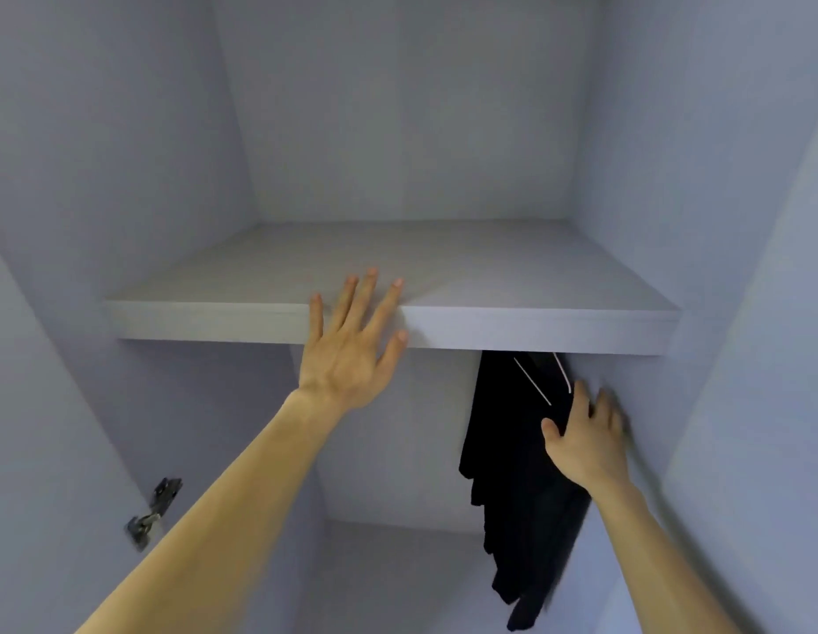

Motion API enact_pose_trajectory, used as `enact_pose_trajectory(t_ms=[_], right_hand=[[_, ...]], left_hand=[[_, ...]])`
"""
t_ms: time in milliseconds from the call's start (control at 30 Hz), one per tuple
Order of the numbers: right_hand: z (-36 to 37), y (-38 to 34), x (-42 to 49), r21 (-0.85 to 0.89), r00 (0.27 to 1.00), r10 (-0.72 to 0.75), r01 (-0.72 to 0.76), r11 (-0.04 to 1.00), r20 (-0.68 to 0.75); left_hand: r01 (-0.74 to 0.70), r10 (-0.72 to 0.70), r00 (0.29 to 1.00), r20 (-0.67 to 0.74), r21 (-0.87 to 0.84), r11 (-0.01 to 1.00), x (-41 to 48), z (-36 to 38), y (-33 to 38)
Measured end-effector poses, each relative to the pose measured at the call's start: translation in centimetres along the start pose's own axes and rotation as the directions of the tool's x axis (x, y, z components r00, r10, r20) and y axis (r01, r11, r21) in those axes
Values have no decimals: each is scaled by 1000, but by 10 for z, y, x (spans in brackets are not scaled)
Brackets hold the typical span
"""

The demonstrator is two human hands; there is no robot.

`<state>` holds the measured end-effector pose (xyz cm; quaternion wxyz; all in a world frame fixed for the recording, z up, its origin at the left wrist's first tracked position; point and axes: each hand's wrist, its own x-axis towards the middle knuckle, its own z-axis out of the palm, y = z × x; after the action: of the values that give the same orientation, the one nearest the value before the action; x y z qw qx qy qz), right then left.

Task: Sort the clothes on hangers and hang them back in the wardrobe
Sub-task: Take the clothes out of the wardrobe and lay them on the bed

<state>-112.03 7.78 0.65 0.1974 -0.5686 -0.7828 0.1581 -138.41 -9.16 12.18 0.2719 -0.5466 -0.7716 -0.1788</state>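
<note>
— Okay, left hand (352, 345) status?
— Flat and spread, fingers straight. Palm is on the front edge of the wardrobe shelf (535, 329), fingertips over the top. Holding nothing.
— Right hand (585, 446)?
— Lower, under the shelf at right. Fingers straight, touching the black garment (503, 473). Motion-blurred, but not curled round it.
— Garment location?
— Hanging below the shelf, close to the right wall (645, 267), on a thin white hanger (533, 382). Hanger top is hidden behind the shelf.
— Else?
— Metal door hinge (153, 512), low at left.
</note>
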Motion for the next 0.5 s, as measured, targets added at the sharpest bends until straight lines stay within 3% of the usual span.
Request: enact_pose_trajectory(t_ms=[333,500], right_hand=[[41,16,57,5,999,32,-32,999,10],[43,-4,45,266,981,40,-91,960,190]], left_hand=[[-5,20,947,-320,47,999,13,55,-7],[-14,43,923,-383,78,997,17,59,-10]])
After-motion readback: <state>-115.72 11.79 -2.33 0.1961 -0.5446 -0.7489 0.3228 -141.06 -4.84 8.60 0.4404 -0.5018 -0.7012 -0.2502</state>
